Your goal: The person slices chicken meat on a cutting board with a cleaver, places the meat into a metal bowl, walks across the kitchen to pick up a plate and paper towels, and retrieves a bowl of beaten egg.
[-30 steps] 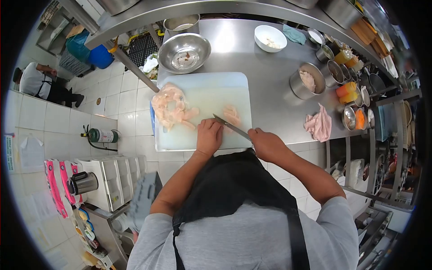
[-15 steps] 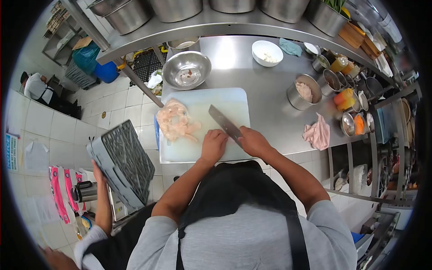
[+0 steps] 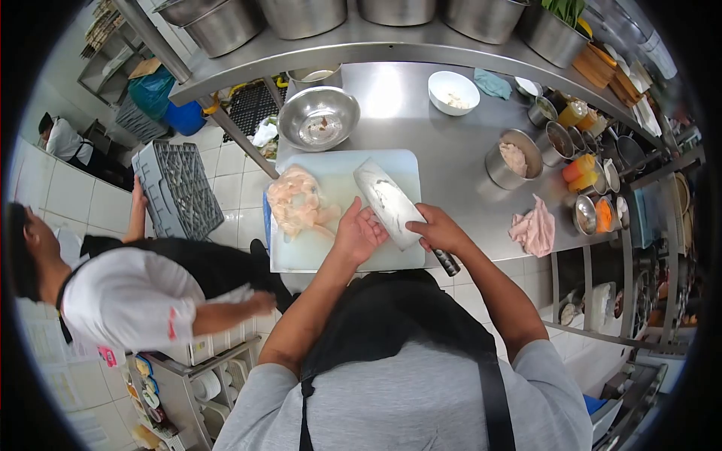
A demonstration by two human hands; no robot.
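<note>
Over the white cutting board (image 3: 338, 259), my right hand (image 3: 442, 230) grips a cleaver (image 3: 383, 197) near the base of its blade. The broad face of the blade is turned up and has wet smears on it; the black handle sticks out below my fingers. My left hand (image 3: 359, 233) is palm up with fingers spread and partly curled, close beside the blade. Whether its fingertips touch the steel I cannot tell. Pale raw meat (image 3: 297, 197), which looks like chicken, lies piled on the left part of the board.
A steel bowl (image 3: 319, 119) stands behind the board. To the right are a white bowl (image 3: 453, 94), a steel pot (image 3: 514, 159) holding pale meat and a pink cloth (image 3: 534, 227). At left, a co-worker (image 3: 135, 293) carries a grey rack (image 3: 180, 188). A shelf (image 3: 391, 49) crosses overhead.
The cleaver has turned from edge-down to face-up. My left hand has rolled from resting on the board to palm up. The co-worker has moved forward with the grey rack.
</note>
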